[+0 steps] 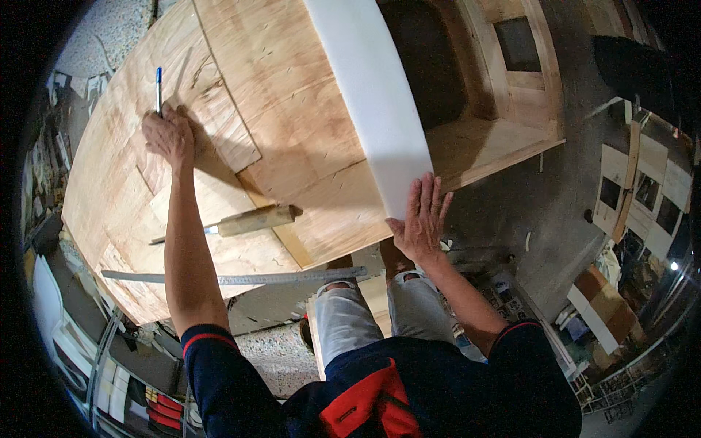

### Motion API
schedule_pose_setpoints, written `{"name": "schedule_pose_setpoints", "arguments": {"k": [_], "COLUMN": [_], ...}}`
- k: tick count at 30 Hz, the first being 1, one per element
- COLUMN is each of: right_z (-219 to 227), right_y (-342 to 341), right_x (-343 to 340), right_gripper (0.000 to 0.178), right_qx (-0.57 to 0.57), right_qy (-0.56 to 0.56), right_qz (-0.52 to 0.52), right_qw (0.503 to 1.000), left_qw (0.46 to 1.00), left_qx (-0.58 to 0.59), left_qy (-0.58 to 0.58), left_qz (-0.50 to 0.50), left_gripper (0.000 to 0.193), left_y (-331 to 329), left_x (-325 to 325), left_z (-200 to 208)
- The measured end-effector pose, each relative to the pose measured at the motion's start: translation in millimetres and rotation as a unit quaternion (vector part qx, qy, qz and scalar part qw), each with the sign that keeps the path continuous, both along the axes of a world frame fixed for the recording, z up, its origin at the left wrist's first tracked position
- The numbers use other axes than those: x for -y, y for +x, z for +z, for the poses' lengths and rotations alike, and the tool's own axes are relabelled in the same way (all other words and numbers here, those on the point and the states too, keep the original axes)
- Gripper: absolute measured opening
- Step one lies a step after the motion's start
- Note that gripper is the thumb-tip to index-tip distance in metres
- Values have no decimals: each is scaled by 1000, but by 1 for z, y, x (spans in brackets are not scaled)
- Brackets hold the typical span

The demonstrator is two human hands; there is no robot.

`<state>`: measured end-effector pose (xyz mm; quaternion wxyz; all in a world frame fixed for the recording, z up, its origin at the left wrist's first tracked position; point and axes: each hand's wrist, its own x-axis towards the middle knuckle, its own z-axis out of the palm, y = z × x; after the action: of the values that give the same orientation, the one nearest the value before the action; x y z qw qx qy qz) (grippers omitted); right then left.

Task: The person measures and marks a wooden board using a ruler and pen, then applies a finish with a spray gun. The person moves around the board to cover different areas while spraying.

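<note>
In the left hand (pixel 169 139), the grip is clamped on a blue-ended pen (pixel 158 86), which is held upright above the plywood worktop (pixel 292 109). The right hand (pixel 422 223) is laid with its fingers extended and slightly apart on the near end of a curved white strip (pixel 372 95). Nearer to the body, a wooden-handled bladed tool (pixel 255 221) is placed on the worktop, and a grey ruler (pixel 292 277) is laid across its near edge. Beyond the strip, a wooden frame (pixel 504 139) is seen.
</note>
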<state>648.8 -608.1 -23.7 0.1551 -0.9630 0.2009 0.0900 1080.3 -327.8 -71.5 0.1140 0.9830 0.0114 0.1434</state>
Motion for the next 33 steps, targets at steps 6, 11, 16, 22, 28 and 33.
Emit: {"name": "schedule_pose_setpoints", "arguments": {"k": [6,11,16,22,28,33], "right_z": [48,56,40,24,101,102], "right_y": [22,40,14,-3,1,-46], "right_x": [-61,-153,-214,-200,-176,-151], "right_gripper": [63,51,44,30,35,39], "right_qx": [140,96,38,89,76,0], "right_qy": [91,216,127,92,295,330], "right_qz": [74,173,243,269,292,255], "right_qw": [983,956,961,955,907,909], "left_qw": [962,965,834,673,579,557], "left_qx": [24,73,26,-10,3,27], "left_qy": [-268,-221,-451,-614,-713,-755], "left_qz": [51,120,317,413,396,346], "left_gripper": [41,45,29,26,37,31], "left_y": [-45,-195,-347,-340,-304,-301], "left_x": [-37,-114,-218,-240,-277,-251], "left_z": [71,115,98,68,53,47]}}
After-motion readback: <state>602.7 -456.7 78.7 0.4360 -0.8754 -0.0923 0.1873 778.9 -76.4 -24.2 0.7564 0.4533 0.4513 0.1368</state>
